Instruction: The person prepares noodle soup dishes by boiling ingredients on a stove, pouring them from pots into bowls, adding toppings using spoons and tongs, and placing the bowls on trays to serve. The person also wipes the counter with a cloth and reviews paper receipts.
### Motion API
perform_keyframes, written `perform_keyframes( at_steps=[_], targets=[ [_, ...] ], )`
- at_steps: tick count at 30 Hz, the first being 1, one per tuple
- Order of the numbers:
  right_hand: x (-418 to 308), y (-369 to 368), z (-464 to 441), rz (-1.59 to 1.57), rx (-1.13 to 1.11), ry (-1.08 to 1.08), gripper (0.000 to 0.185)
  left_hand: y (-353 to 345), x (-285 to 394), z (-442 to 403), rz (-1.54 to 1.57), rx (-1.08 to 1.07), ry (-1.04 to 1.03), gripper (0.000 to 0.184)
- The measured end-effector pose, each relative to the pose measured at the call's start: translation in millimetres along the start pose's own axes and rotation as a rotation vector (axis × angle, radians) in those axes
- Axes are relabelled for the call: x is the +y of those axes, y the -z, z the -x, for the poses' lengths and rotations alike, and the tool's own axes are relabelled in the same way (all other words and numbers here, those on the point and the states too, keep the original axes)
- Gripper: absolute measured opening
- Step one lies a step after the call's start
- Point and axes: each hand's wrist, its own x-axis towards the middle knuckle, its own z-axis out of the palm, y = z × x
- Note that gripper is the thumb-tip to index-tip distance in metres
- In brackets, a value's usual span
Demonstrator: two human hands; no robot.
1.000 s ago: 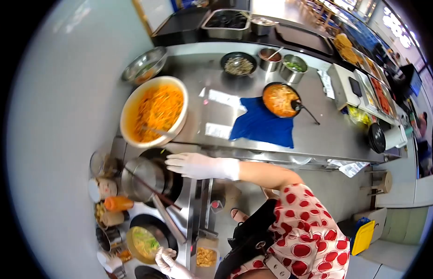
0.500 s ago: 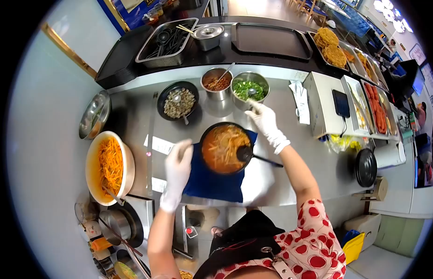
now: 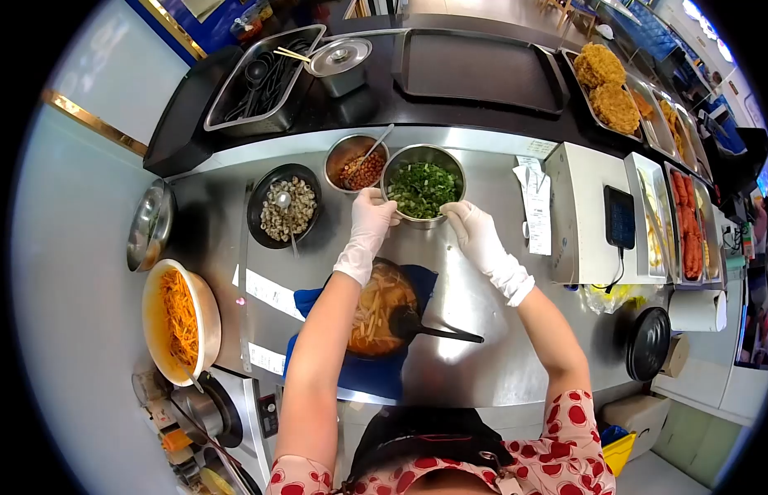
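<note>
Hands hold greens pot; paper slip, print illegible

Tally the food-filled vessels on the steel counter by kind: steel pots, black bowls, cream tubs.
Deep round steel pots: 2 (pot of chopped greens, pot of red-brown bits)
Round black bowls: 2 (bowl of greyish pieces, bowl of orange soup)
Large round cream tub: 1
Total: 5
</note>
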Motion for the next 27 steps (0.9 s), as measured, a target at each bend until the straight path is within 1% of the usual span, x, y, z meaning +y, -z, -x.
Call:
perform_keyframes(
  at_steps=[1,4,7,10,13,16,17,20,21,24,26,27],
  targets=[
    [-2,-3,4,-0.08,0.086,0.033,0.013,4,-2,-2,-0.009,-0.007,0.002,0.033],
    [-11,-7,18,-0.297,0.04,-0.258,0.016,24,-4,6,-0.031,-0.031,0.007,0.035],
    [-12,-23,27,-0.614,0.065,-0.42,0.021,46,-4,19,-0.081,-0.055,0.013,0.035],
    [-17,-29,29,-0.774,0.113,-0.522,0.024,63,-9,21,-0.091,-0.083,0.013,0.033],
    [-19,-29,27,-0.863,0.147,-0.518,0.025,72,-15,23,-0.047,-0.08,-0.035,0.032],
    [-25,-22,24,-0.816,0.154,-0.51,0.025,80,-8,31,-0.057,-0.032,-0.094,0.031],
    [-25,-20,25,-0.772,0.151,-0.49,0.028,83,-9,32,-0.043,0.002,-0.124,0.028],
    [-30,-12,26,-0.769,0.173,-0.43,0.028,96,-8,38,0.006,0.035,-0.164,0.026],
    [-34,-7,26,-0.723,0.177,-0.44,0.028,101,-7,40,0.009,0.046,-0.174,0.026],
    [-54,6,29,-0.721,0.187,-0.45,0.024,116,-3,49,0.018,0.07,-0.155,0.03],
    [-71,13,34,-0.7,0.184,-0.428,0.025,126,-2,53,0.014,0.101,-0.148,0.029],
    [-81,16,40,-0.685,0.177,-0.458,0.025,130,-2,56,0.017,0.114,-0.142,0.028]
  ],
)
